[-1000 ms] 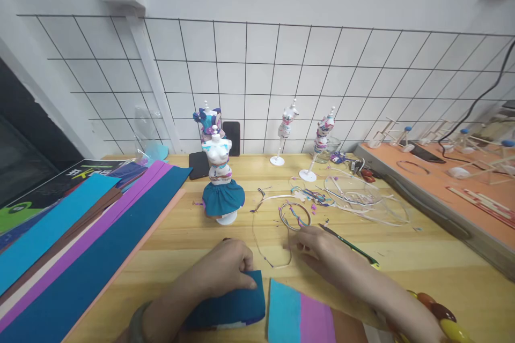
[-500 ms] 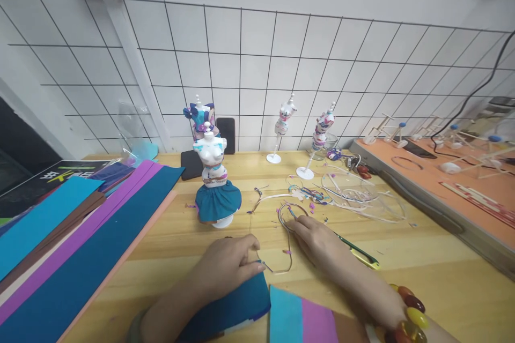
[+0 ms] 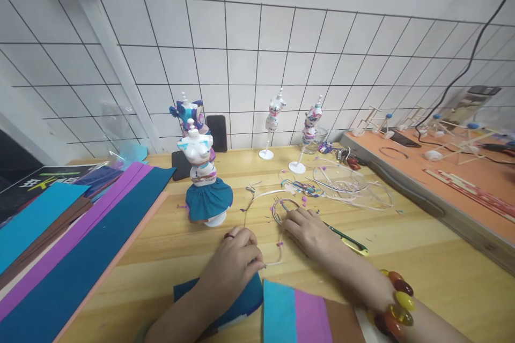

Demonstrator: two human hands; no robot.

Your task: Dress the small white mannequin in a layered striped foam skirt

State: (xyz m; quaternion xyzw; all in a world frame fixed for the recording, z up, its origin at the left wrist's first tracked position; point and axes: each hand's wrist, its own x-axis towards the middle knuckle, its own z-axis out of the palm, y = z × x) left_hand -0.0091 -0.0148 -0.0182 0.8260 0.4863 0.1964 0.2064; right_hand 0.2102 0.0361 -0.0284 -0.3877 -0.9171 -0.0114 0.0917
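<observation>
My left hand (image 3: pixel 237 260) is closed in a pinch on the end of a thin pale cord (image 3: pixel 274 263), above a folded dark teal cloth (image 3: pixel 249 295). From there the cord loops toward my right hand (image 3: pixel 308 230). My right hand rests palm down with its fingers bent together at a thin coil (image 3: pixel 274 210); its fingertips are hidden. A green and yellow tool (image 3: pixel 354 245) lies partly under the right forearm. Ahead of my left hand stands a small white dress form (image 3: pixel 199 147) wearing a gathered teal skirt (image 3: pixel 209 200).
Long coloured cloth strips (image 3: pixel 132 220) lie at left; striped cloth pieces (image 3: pixel 309 316) lie in front. Farther back stand a dressed form (image 3: pixel 185 110), two patterned forms (image 3: pixel 274 112) and a phone (image 3: pixel 217 133). Loose pale cords (image 3: pixel 362 198) spread at right, beside an orange board (image 3: pixel 462 171).
The view has shifted slightly to the right, so things appear farther left. My left fingers have drawn closer together at the cord's end. My right hand remains at the coil.
</observation>
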